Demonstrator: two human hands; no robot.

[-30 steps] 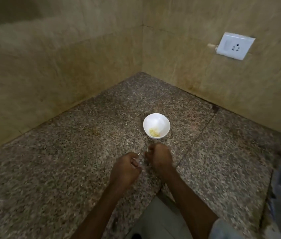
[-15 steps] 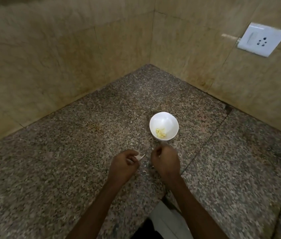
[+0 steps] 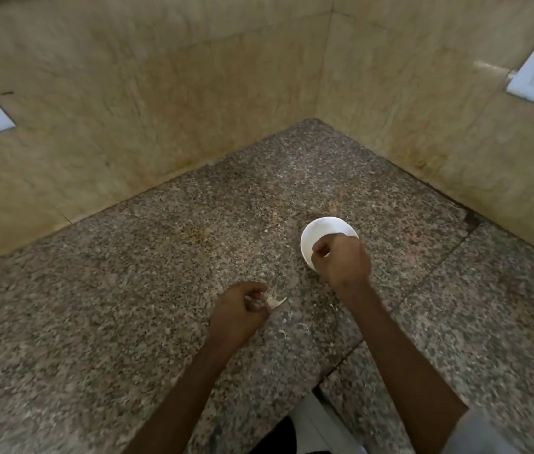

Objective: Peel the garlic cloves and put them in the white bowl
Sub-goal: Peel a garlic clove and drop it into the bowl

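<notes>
White bowl (image 3: 316, 231) under right hand (image 3: 344, 262), left hand (image 3: 236, 311) pinching peel (image 3: 276, 302)

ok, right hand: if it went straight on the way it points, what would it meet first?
The white bowl: the right hand hangs over its near rim, fingers curled down toward it. Height above it is unclear. The left hand pinches a garlic piece, off that line.
</notes>
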